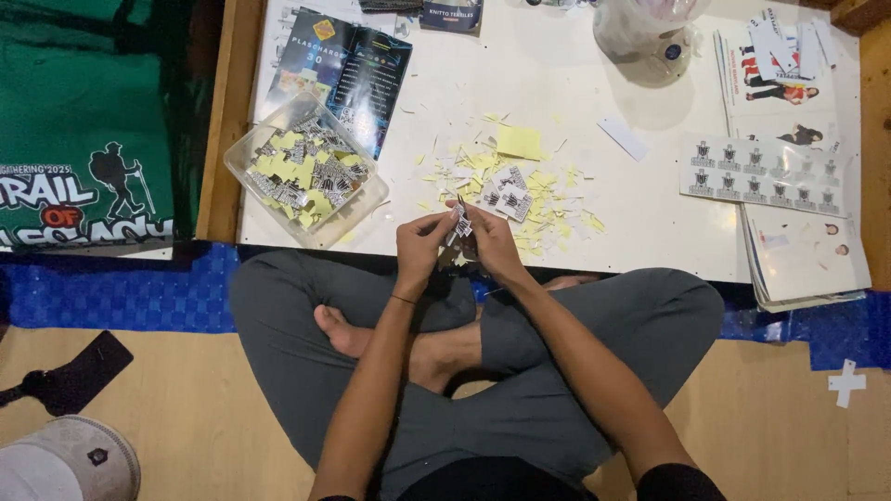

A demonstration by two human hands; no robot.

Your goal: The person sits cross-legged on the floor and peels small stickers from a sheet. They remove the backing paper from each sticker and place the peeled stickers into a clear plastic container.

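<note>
My left hand (420, 243) and my right hand (490, 241) meet just over the near edge of a low white table (650, 204). Between the fingers of both is a small black-and-white sticker piece (460, 223). Something dark, partly hidden, sits in my right hand below it; I cannot tell what it is. Just beyond the hands lie a few cut stickers (508, 197) among yellow paper scraps (548, 209) and a yellow square backing (518, 142). A clear plastic tub (306, 181) holding several stickers and yellow bits stands to the left.
A printed sticker sheet (766, 170) and stacked printed papers (806, 260) lie at the right. A dark brochure (348, 65) and a plastic bag (640, 28) sit at the back. My crossed legs in grey trousers (557, 390), a blue mat (121, 292), a green bag (83, 121) and a cap (79, 459) surround.
</note>
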